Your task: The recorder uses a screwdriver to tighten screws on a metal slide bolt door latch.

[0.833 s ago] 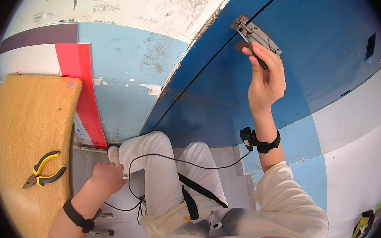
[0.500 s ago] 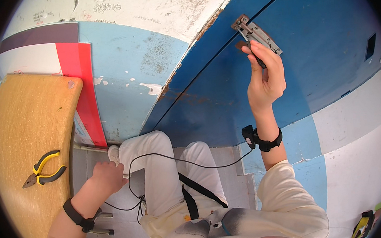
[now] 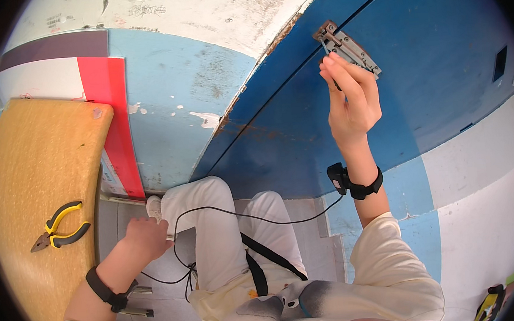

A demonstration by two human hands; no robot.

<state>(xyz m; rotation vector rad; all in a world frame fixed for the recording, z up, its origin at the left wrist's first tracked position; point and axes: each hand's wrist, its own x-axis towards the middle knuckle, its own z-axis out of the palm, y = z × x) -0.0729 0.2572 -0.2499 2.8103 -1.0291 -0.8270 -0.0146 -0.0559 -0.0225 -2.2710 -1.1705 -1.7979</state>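
Observation:
My right hand (image 3: 354,103) is raised to a metal slide bolt (image 3: 347,48) on the blue door (image 3: 290,122). Its fingers pinch a slim screwdriver (image 3: 324,46), whose thin shaft points at the left end of the bolt; most of the dark handle is hidden by the fingers. My left hand (image 3: 147,237) is curled low beside my left leg, near the wooden table's edge. What it holds, if anything, cannot be seen. Pliers (image 3: 62,226) with yellow and black handles lie spread on the wooden table (image 3: 36,158).
Black straps (image 3: 360,189) circle both wrists, and a thin black cable (image 3: 261,217) runs across my lap. A blue and white wall (image 3: 185,76) meets the door at left. Red and white board (image 3: 117,128) leans behind the table. A yellow and black object (image 3: 489,305) sits at lower right.
My right hand has shifted slightly left and its fingers have moved around the screwdriver, covering more of the handle. The shaft stands more upright. My left hand stays in place.

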